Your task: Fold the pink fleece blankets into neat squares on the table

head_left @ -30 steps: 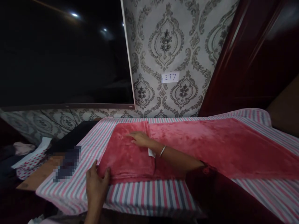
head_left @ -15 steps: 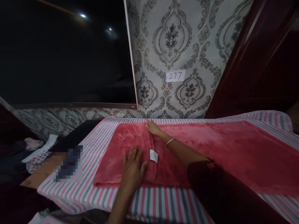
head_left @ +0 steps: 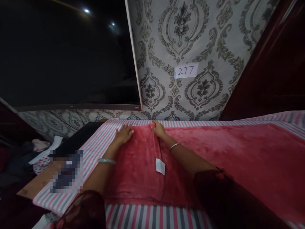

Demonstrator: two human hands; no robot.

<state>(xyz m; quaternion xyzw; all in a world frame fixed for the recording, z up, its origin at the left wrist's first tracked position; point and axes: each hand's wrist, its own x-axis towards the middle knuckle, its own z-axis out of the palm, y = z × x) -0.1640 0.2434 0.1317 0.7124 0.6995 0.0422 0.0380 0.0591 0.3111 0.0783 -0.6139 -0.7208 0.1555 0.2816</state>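
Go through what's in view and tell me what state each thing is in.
Red blanket: spread out, left end folded over
White tag: exposed at the fold's edge
Striped cloth: spread beneath the blanket
Television: screen dark
Paper reading 277: on the wall
Left hand: fingers spread, at blanket's far left corner
Right hand: at fold's far edge, grip unclear

Home interior, patterned wallpaper [head_left: 181,38], large dark television [head_left: 69,57]

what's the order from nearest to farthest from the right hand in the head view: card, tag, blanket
1. Blanket: touching the right hand, at the fold's far edge.
2. Tag: on the fold's right side.
3. Card: up on the wall.
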